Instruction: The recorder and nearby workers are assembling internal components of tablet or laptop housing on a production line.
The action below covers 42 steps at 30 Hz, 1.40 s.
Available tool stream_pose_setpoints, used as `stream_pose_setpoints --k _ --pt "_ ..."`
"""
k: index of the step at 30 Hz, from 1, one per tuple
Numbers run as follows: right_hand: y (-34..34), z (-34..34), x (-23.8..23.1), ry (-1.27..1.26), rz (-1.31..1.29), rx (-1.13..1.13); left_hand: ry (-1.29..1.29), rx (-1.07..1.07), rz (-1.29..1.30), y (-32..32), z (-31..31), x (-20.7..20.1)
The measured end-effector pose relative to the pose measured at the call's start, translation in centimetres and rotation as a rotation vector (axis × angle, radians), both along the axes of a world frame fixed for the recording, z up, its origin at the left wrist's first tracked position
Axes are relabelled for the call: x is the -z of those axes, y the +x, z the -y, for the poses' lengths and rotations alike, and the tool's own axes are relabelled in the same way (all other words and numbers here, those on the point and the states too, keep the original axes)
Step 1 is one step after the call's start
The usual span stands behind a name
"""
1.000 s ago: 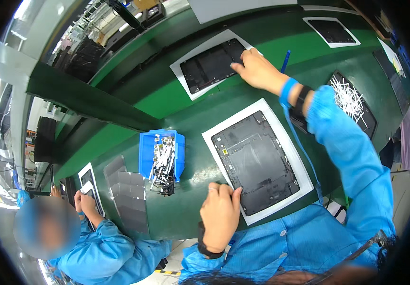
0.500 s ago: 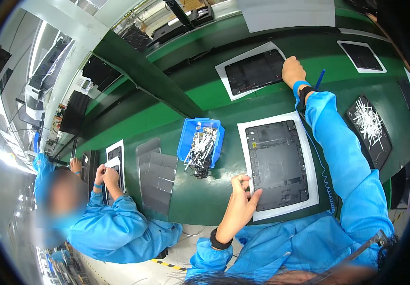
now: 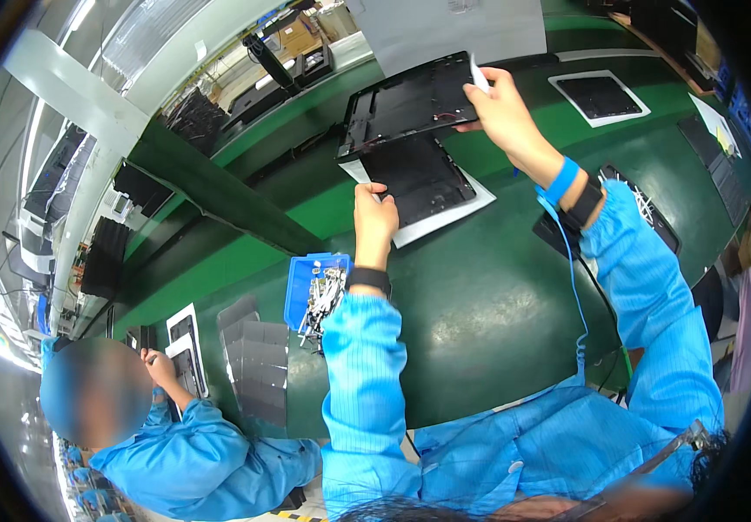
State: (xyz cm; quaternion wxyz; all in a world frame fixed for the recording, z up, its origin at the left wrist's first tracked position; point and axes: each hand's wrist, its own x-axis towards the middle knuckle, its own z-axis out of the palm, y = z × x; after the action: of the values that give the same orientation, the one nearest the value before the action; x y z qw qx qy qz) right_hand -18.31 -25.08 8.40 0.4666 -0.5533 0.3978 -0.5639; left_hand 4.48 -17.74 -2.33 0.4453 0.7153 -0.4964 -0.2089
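Note:
My right hand (image 3: 507,117) pinches the right edge of a thin black device casing (image 3: 408,103), with a white sheet curling up at the fingers. The casing is raised and tilted at the far side of the green bench. Below it, partly covered, a second black casing (image 3: 419,181) lies on a white sheet (image 3: 449,217). My left hand (image 3: 377,217) grips that lower casing at its near left corner, thumb on top. Its other fingers are partly hidden. A blue wrist strap with a coiled cord (image 3: 580,322) circles my right wrist.
A blue bin (image 3: 295,291) of white and metallic pieces stands left of my left forearm. Grey panels (image 3: 258,365) lie farther left, beside a seated co-worker (image 3: 193,452). Another casing (image 3: 601,96) sits at the far right. A dark tray (image 3: 667,228) holds white strips. A green post (image 3: 219,191) slants across.
The near casing has left the bench in front of me and now lies far forward, my left hand on it. My right hand has lifted the far casing above it. The view has shifted.

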Motion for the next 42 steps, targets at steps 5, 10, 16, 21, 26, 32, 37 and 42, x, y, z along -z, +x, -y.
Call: stream_pose_setpoints --k 5,10,16,21,26,32,37,42 --pt "-2.9 -5.1 -0.2 -0.031 0.148 -0.105 0.311 0.01 0.096 6.1 7.3 4.5" --pt "-7.3 -11.5 2.5 0.103 0.16 -0.074 0.1 0.243 -0.463 2.7 5.0 3.3" --pt "-10.6 -16.3 4.1 0.11 0.217 -0.059 -0.176 0.49 -1.302 -2.5 -6.4 4.8" --pt "-12.4 -20.2 5.3 0.332 0.302 -0.084 -0.193 0.294 -1.718 -9.7 -17.2 -3.4" --pt "-12.2 -26.5 8.8 0.712 0.102 -0.253 -0.05 0.168 -1.445 -10.1 -21.3 -1.3" --pt "-13.3 -28.3 8.8 1.017 -0.009 -0.724 0.247 0.125 -1.2 -6.8 -22.2 0.7" --pt "-13.3 -25.7 9.5 0.957 -0.123 -0.525 0.269 -0.082 -1.193 -7.3 -23.8 0.1" --pt "-14.8 -21.4 9.3 0.814 -0.313 -0.466 0.38 -0.026 -1.416 -8.7 -27.3 -2.3"
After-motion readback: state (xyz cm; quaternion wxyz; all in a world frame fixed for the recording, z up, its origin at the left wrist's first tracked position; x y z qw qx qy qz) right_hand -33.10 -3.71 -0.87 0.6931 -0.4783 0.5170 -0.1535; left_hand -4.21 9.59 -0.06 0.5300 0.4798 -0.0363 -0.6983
